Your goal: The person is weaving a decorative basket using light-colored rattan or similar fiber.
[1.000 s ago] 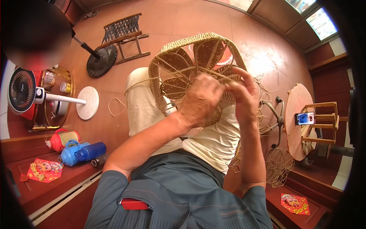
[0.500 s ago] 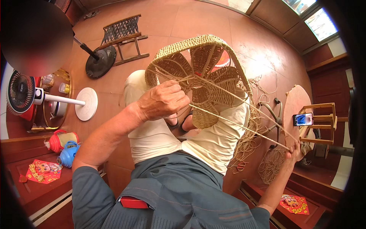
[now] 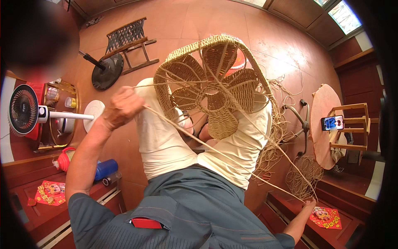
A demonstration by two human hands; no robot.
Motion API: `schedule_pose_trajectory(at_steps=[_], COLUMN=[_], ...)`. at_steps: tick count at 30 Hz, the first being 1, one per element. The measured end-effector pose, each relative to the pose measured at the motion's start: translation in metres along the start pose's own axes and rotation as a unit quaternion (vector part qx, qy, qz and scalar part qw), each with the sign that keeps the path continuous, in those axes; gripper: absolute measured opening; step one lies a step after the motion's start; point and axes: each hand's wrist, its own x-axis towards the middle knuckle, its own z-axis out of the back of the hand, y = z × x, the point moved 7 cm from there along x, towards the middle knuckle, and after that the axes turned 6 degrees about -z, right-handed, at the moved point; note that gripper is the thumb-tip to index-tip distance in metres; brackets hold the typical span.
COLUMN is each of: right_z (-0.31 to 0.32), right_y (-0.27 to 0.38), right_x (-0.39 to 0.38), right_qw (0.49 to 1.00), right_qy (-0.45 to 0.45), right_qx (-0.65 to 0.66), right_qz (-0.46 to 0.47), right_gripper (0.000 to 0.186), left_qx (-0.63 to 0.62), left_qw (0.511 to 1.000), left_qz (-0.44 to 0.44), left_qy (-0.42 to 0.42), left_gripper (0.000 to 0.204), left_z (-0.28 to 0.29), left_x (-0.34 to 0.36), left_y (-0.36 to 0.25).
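Gripping a tan cord (image 3: 178, 128) in the left hand (image 3: 123, 107), fingers curled tight around it, out past the left side of the knees (image 3: 157, 145). Gripping the same cord in the right hand (image 3: 309, 203), out at the near right, with a long loop running back from the fingers. Pulled nearly straight from hand to hand, across the lap. In the middle, just beyond the lap and by both knees: a woven frame (image 3: 216, 101), hollow like a basket, with a thick rim and woven petals inside, like a big flower. Gaps between the petals, and a bit of a red round thing (image 3: 238, 61) showing on the far side. Tucked in the shirt pocket (image 3: 153, 213), at the near side: a red box (image 3: 146, 223), sticking out at the top. On the left, in a low shelf (image 3: 52, 139): a clear jar with a yellow lid (image 3: 70, 102) and a shiny pot (image 3: 65, 122). Too small to see inside either one. Nearer on the left, by a red wooden ledge (image 3: 91, 195): a red jug (image 3: 63, 159) and a blue bottle (image 3: 107, 169). Cannot tell full from empty. On the right: a phone (image 3: 333, 123) against a little wooden rack (image 3: 350, 106), and a heap of string (image 3: 304, 176) nearer.
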Motion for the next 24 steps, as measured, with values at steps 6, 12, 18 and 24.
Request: schedule_pose_trajectory(at_steps=[6,12,18,24], right_z=[-0.016,-0.131,-0.34,-0.409], right_y=[-0.046,-0.131,-0.064,-0.122], right_x=[0.001,-0.069,-0.4,-0.76], right_qw=[0.999,0.939,0.731,0.496], right_qy=[-0.021,0.136,0.265,0.486], right_qx=[-0.033,-0.309,-0.285,-0.104], right_qz=[-0.033,-0.065,0.56,0.712], right_gripper=[0.024,0.033,0.037,0.027], left_qx=[0.034,0.088,0.113,0.153], left_qw=[0.997,0.981,0.935,0.936], left_qz=[0.069,0.139,0.314,0.294], left_qy=[0.029,0.099,0.123,0.122], left_gripper=[0.028,0.02,0.007,0.021], left_z=[0.015,0.06,0.065,0.071], left_x=[-0.072,-0.095,-0.207,-0.249], left_y=[0.039,0.069,0.107,0.136])
